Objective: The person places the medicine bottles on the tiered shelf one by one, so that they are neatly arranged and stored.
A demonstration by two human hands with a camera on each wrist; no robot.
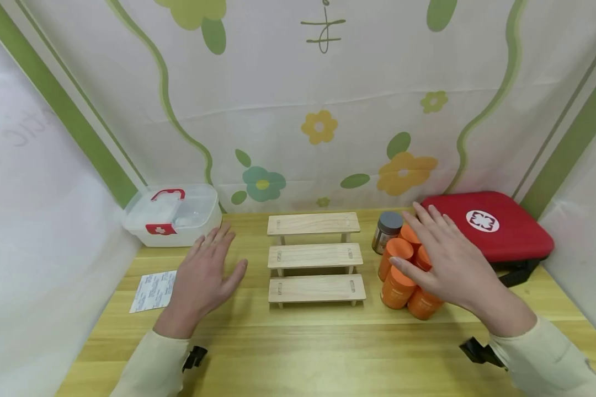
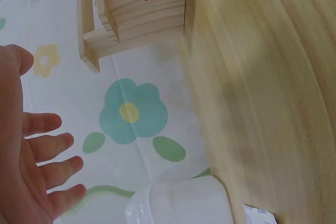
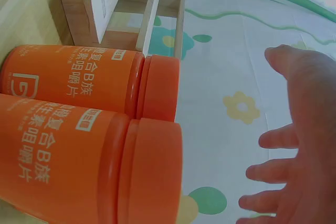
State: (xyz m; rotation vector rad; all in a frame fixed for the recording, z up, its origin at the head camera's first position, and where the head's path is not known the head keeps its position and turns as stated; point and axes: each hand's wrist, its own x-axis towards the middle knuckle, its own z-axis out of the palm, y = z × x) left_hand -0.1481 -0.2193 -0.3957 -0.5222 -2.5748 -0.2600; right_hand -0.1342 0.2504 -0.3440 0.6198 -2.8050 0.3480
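In the head view my left hand [image 1: 202,278] is held over the table with fingers extended, between a clear first-aid box [image 1: 179,238] and a three-step wooden rack [image 1: 318,256]. A white printed packet [image 1: 153,291] lies beside that hand's wrist. My right hand [image 1: 449,262] hovers above a cluster of several orange pill bottles [image 1: 397,288], fingers spread and holding nothing. The hand partly hides the cluster from the head camera. Close up in the right wrist view, two orange bottles [image 3: 63,145] stand apart from the fingers. Behind the cluster is a dark jar with a grey lid [image 1: 390,223].
A red first-aid case [image 1: 511,231] with a white emblem and black strap [image 1: 519,274] lies at the back right. Behind the wooden table [image 1: 298,353] hangs a white curtain [image 1: 278,99] with printed flowers, and white sheets stand at both sides.
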